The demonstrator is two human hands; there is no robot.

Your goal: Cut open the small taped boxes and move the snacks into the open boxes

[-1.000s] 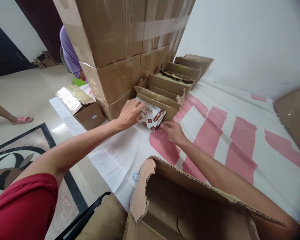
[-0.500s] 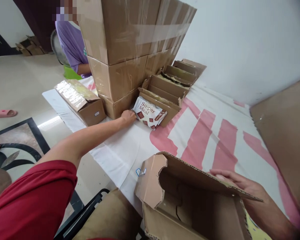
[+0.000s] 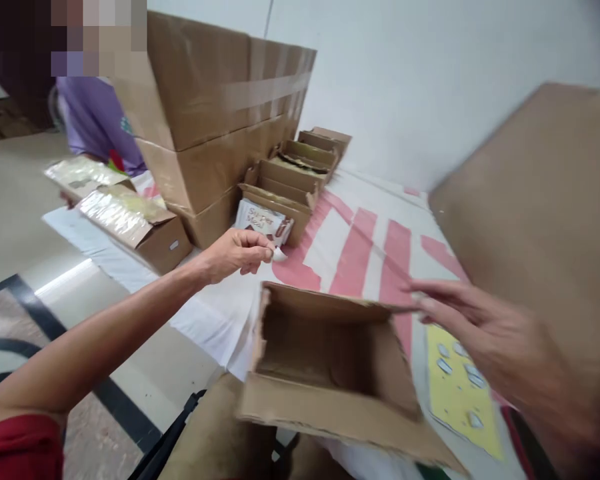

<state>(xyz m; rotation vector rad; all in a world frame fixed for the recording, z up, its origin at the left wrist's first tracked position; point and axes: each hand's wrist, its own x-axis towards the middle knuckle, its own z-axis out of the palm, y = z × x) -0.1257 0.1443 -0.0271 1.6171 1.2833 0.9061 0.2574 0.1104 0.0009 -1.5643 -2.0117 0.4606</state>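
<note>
My left hand (image 3: 245,252) is closed in a pinch on a small white piece (image 3: 279,255), thin like a sticker; its exact kind is unclear. Behind that hand, white packets printed "Super Meal" (image 3: 263,220) lean against an open carton. In front of me, an open cardboard box (image 3: 345,407) is tilted with its mouth towards me, and its inside looks bare. My right hand (image 3: 480,327), slightly blurred, grips the box's upper right flap edge between thumb and fingers.
Taped cartons (image 3: 200,93) are stacked at the back left, with a row of open cartons (image 3: 305,157) beside them. A closed box with a shiny top (image 3: 125,217) sits at the table's left edge. A person in purple (image 3: 97,123) is behind it. A large cardboard panel (image 3: 535,193) stands right.
My left hand has come back from beside the packets, now with the small white piece. The open box has turned and tipped towards me. Another shiny-topped box shows by the person in purple.
</note>
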